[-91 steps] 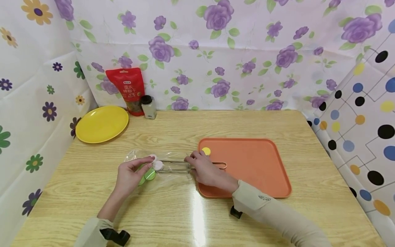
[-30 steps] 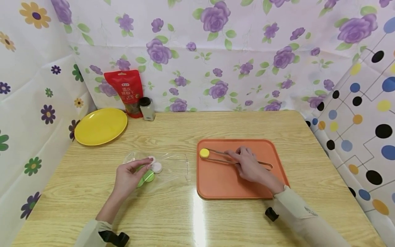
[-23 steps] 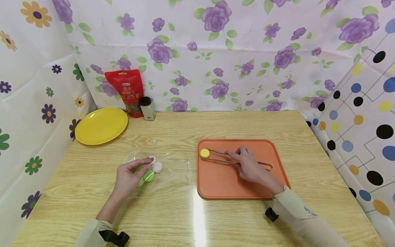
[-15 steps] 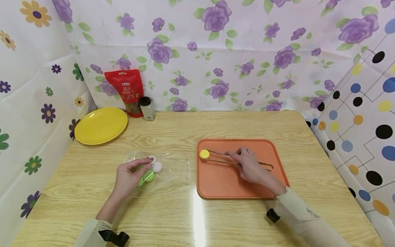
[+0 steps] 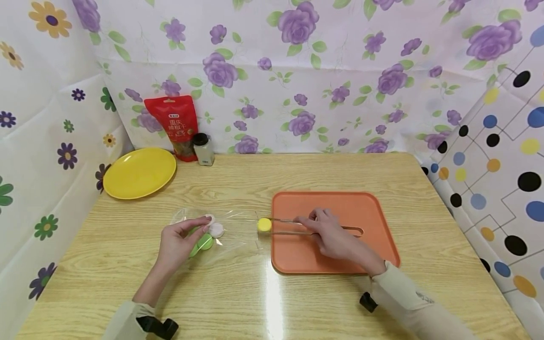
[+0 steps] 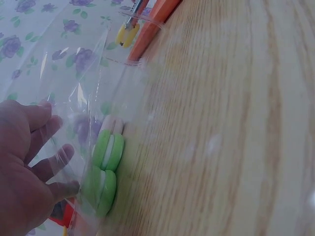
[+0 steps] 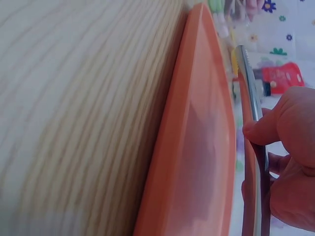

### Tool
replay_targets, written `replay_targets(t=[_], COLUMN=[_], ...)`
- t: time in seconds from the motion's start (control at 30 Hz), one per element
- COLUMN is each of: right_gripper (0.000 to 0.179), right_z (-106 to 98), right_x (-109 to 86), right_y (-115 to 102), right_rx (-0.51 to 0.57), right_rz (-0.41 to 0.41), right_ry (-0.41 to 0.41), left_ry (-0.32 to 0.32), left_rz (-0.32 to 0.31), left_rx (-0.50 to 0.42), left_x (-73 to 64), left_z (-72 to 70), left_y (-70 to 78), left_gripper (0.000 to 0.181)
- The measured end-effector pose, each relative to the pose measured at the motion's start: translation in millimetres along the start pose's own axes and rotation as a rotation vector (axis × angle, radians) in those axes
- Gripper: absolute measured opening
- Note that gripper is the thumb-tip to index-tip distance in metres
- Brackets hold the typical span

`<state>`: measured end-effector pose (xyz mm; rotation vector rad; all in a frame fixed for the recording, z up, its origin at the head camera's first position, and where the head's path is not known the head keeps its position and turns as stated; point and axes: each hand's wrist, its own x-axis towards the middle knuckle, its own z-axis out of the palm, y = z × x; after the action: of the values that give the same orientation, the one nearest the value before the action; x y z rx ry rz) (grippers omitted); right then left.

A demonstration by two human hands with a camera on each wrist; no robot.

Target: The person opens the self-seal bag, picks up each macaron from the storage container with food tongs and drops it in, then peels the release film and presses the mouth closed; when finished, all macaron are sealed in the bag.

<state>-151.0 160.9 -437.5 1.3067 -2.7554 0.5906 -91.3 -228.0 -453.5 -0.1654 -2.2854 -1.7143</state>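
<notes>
My left hand (image 5: 180, 241) pinches the upper film of a clear plastic bag (image 5: 238, 242) lying on the table. Inside it are green macarons (image 5: 206, 242) and pale pink macarons (image 5: 216, 230), partly hidden by the fingers in the head view. My right hand (image 5: 333, 236) grips metal tongs (image 5: 293, 233) over the tray. Their tips clamp a yellow macaron (image 5: 264, 225), which overlaps the bag's mouth in the head view. The left wrist view shows the yellow macaron (image 6: 120, 36) at the bag's opening. In the right wrist view, thumb and fingers squeeze the tongs (image 7: 255, 105).
An orange tray (image 5: 365, 212) lies right of the bag, its left edge close to the bag's mouth. Toward the back left are a yellow plate (image 5: 140, 173), a red pouch (image 5: 176, 125) and a black-capped seasoning jar (image 5: 204, 150). Patterned cloth (image 5: 263, 104) stands behind the table.
The right hand drew back over the tray, clamped the yellow macaron there with the tongs, then moved it left past the tray's edge to the bag's mouth. The left hand has stayed put.
</notes>
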Motion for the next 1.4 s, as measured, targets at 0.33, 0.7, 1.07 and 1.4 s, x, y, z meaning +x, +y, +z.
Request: replay_targets(t=[0.33, 0.7, 1.07, 1.4], right_gripper=[0.06, 0.053, 0.059, 0.057], right_z=[10, 25, 35, 38], right_x=[28.7, 58.3, 67.1, 68.4], right_y=[-23, -47, -57, -62], right_rx=[-0.003, 0.032, 0.003, 0.021], right_rz=[-0.102, -0.109, -0.07, -0.036], right_ry=[-0.074, -0.165, -0.229, -0.22], left_ry=[0.009, 0.009, 0.01, 0.011], left_rz=[0.024, 0.008, 0.013, 0.015], left_rx=[-0.011, -0.007, -0.02, -0.022], left_x=[-0.4, -0.4, -0.7, -1.3], left_z=[1.0, 0.9, 1.3, 0.9], left_y=[2.7, 3.1, 2.6, 3.4], left_gripper=[0.019, 0.017, 0.018, 0.017])
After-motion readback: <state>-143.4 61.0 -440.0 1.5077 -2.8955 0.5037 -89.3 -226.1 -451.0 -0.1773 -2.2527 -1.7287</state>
